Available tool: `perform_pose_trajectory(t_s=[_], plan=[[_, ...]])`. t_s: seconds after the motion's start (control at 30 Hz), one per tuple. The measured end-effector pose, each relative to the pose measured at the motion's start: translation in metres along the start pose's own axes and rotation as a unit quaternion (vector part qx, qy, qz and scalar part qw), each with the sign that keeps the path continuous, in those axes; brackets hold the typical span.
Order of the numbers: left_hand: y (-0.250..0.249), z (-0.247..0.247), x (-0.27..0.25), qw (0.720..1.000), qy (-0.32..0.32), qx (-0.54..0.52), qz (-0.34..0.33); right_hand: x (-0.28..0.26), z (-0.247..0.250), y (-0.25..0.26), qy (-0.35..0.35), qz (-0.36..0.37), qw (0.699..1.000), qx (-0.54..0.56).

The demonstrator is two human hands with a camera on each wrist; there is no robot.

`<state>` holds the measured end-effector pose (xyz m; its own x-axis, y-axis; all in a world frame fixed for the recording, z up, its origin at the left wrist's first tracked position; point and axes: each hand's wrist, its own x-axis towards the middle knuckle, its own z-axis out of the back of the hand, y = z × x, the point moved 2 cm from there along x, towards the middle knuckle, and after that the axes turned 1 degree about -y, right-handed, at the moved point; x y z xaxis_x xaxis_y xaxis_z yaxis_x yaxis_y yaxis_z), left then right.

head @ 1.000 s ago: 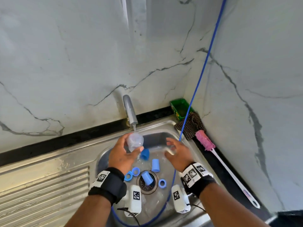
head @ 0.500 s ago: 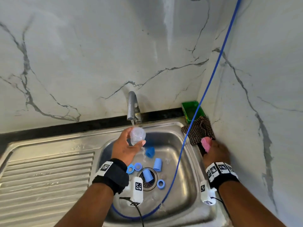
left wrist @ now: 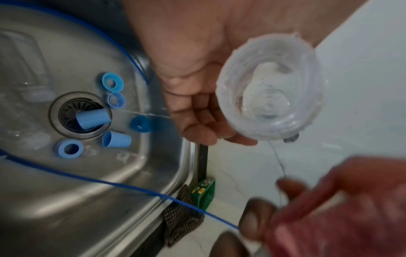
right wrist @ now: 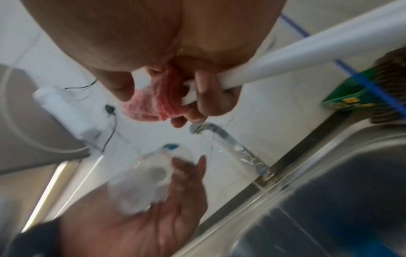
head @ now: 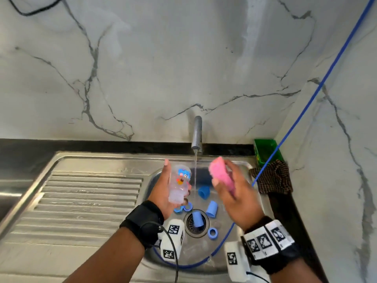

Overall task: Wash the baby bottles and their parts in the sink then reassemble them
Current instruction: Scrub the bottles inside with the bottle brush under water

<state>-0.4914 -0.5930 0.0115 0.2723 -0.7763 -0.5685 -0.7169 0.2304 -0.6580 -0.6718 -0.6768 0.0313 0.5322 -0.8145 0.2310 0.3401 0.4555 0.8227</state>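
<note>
My left hand (head: pixel 163 193) holds a clear baby bottle (head: pixel 179 184) with a cartoon print, just left of the running water; its open mouth (left wrist: pixel 270 87) faces the left wrist camera. My right hand (head: pixel 238 197) grips a bottle brush by its white handle (right wrist: pixel 307 52), and the pink sponge head (head: pixel 221 176) stands a short way right of the bottle, apart from it. Several blue caps (head: pixel 212 209) and rings (head: pixel 212 233) lie on the sink floor, one cap (head: pixel 196 219) on the drain. Another clear bottle (left wrist: pixel 24 66) lies in the basin.
The tap (head: pixel 196 135) runs a thin stream into the steel sink (head: pixel 234 164). A ribbed drainboard (head: pixel 81 201) lies left. A green box (head: pixel 267 152) and brown cloth (head: pixel 273 178) sit at the right corner. A blue cable (head: pixel 306 103) hangs across into the basin.
My right hand has taken the pink brush from the right counter and brought it over the sink beside the bottle. My left hand has moved the bottle out from under the tap.
</note>
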Motion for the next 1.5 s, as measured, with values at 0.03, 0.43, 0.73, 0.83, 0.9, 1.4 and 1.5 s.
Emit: perform_pose_trajectory(t_s=[0.03,0.43,0.73,0.83,0.9,1.4,1.5], plan=[[0.001,0.003,-0.003,1.000,0.016,-0.013,0.002,-0.003,-0.011,0.015,0.036,0.031,0.999,0.008],[0.002,0.048,-0.030,0.984,0.146,-0.076,0.069,-0.046,-0.081,0.062,0.084,0.206,0.960,-0.168],[0.005,0.054,-0.039,0.978,0.167,-0.093,0.081,-0.043,-0.080,0.072,0.038,0.160,0.965,-0.204],[0.007,0.047,-0.039,0.983,0.148,-0.087,0.063,-0.030,-0.070,0.068,-0.021,0.107,0.980,-0.167],[0.009,0.044,-0.037,0.982,0.134,-0.114,0.069,-0.041,-0.072,0.073,0.072,0.202,0.961,-0.177],[0.030,-0.021,-0.042,0.989,0.103,-0.105,0.011,-0.033,-0.011,0.028,0.027,0.238,0.959,-0.152],[0.033,-0.029,-0.042,0.988,0.110,-0.106,-0.001,-0.040,-0.005,0.021,0.095,0.291,0.939,-0.157]])
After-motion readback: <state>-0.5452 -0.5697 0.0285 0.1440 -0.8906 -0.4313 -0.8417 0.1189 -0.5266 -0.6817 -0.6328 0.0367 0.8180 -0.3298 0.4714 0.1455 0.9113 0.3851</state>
